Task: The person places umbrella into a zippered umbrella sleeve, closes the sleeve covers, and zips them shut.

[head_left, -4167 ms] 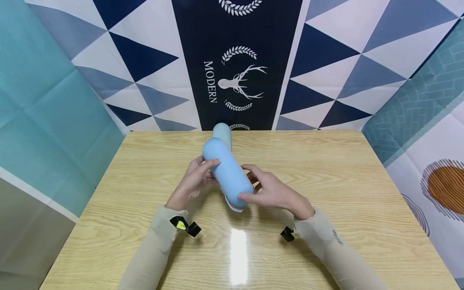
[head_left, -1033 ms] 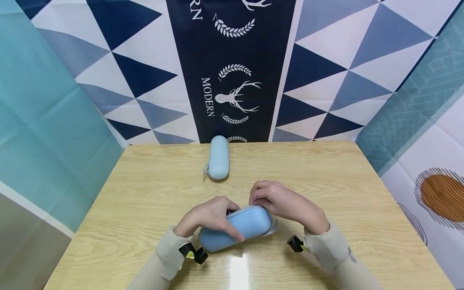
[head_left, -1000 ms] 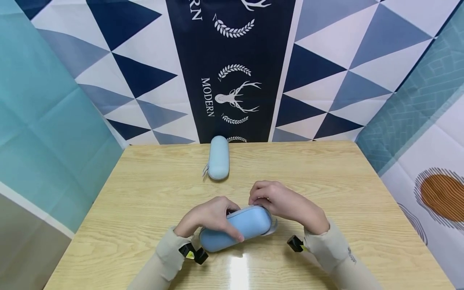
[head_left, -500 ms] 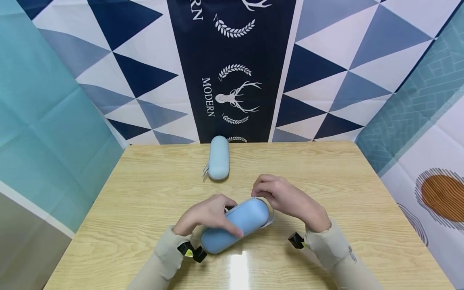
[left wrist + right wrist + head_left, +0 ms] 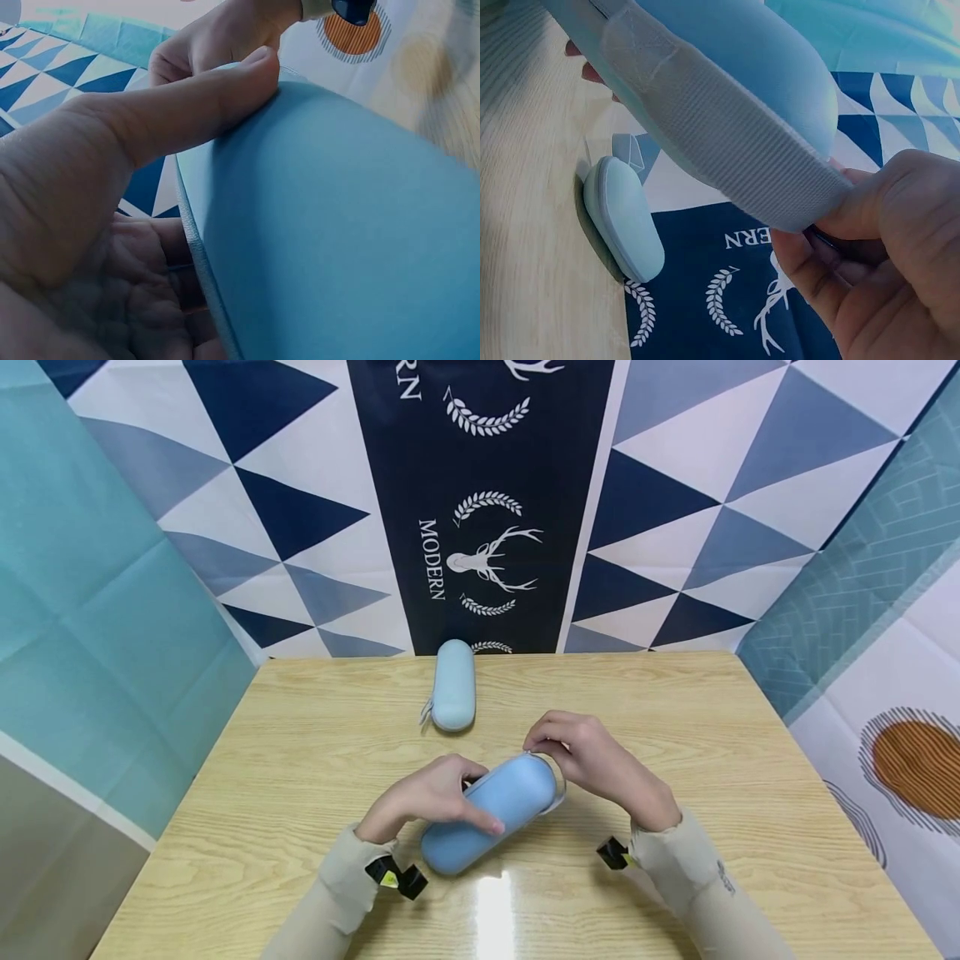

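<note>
A blue zippered hard case [image 5: 498, 802] is held slanting just above the table, its right end raised. My left hand [image 5: 442, 793] grips it, thumb across the top and fingers along the far zipper side. With thumb and forefinger, my right hand [image 5: 588, 756] pinches at the zipper edge of the raised end; the zipper pull is mostly hidden by the fingertips. In the right wrist view, a grey ribbed strap [image 5: 735, 139] loops from the case toward those fingertips. A second, paler blue zippered case [image 5: 454, 685] lies at the table's far edge.
The wooden table [image 5: 337, 718] ends at a patterned cloth wall [image 5: 487, 510] behind the second case. Teal cloth [image 5: 112, 568] hangs to the left, and another patterned cloth [image 5: 885, 718] to the right. A bright reflection shows on the table before me.
Over the last second both hands have raised the blue case's right end, tilting it more steeply. Earlier it was held nearer the far case, then came toward me. The far case stays put.
</note>
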### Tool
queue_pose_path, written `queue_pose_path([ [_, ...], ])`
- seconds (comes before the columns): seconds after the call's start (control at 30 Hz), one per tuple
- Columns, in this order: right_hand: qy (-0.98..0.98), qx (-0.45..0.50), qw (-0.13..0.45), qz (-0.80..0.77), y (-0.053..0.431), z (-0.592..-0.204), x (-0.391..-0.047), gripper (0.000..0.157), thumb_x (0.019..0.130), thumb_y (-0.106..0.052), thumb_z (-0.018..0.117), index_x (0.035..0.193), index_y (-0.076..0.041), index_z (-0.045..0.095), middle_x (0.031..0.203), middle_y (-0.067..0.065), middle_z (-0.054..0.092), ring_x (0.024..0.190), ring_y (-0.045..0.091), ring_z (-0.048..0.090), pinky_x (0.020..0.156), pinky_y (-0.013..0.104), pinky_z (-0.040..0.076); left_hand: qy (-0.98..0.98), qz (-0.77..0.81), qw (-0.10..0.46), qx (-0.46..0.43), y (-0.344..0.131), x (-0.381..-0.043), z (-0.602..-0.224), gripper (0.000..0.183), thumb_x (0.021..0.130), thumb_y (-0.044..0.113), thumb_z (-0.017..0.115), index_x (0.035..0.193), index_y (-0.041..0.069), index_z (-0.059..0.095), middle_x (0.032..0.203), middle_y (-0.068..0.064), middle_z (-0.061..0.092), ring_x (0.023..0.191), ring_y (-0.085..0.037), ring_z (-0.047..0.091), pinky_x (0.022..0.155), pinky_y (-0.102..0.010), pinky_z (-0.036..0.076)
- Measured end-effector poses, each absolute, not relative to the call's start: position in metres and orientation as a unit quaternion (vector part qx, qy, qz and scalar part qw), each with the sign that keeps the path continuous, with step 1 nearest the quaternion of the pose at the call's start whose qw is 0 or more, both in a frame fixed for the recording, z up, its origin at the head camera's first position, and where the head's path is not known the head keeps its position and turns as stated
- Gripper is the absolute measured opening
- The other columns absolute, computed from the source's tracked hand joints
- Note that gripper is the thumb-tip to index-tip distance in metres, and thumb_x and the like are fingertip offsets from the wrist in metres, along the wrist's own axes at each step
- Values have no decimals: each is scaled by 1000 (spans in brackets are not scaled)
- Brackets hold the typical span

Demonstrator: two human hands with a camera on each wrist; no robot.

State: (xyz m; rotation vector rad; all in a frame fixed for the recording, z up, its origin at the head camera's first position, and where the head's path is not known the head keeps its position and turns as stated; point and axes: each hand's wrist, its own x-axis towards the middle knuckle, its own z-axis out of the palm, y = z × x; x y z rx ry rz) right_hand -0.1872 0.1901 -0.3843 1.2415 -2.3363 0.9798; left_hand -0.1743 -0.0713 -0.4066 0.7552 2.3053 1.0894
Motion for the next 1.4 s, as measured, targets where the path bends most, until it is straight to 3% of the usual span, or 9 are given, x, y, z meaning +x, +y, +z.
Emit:
queue_pose_path([
  [0.3, -815, 398, 168, 385, 188, -389, -191, 20, 84, 13, 75, 89, -7, 77, 89, 1, 75, 81, 12, 71, 72, 23, 59, 843, 420, 202, 270, -74, -182, -410, 64, 78, 32, 90, 133, 10, 66, 117, -4, 72, 99, -15, 66, 89, -37, 55],
  [0.93, -820, 339, 148, 436, 184, -395, -192, 20, 87, 10, 74, 90, -10, 77, 89, -1, 75, 76, 8, 65, 64, 21, 54, 848, 418, 198, 261, -77, -184, -409, 62, 80, 27, 88, 133, 3, 66, 112, -7, 73, 96, -16, 66, 88, -38, 57],
  [1.4, -816, 334, 150, 448, 185, -392, -191, 19, 88, 10, 73, 90, -8, 77, 89, 0, 74, 74, 12, 65, 64, 20, 53, 842, 425, 193, 270, -81, -183, -404, 57, 81, 23, 87, 129, 0, 66, 107, -7, 72, 93, -14, 65, 85, -35, 56],
])
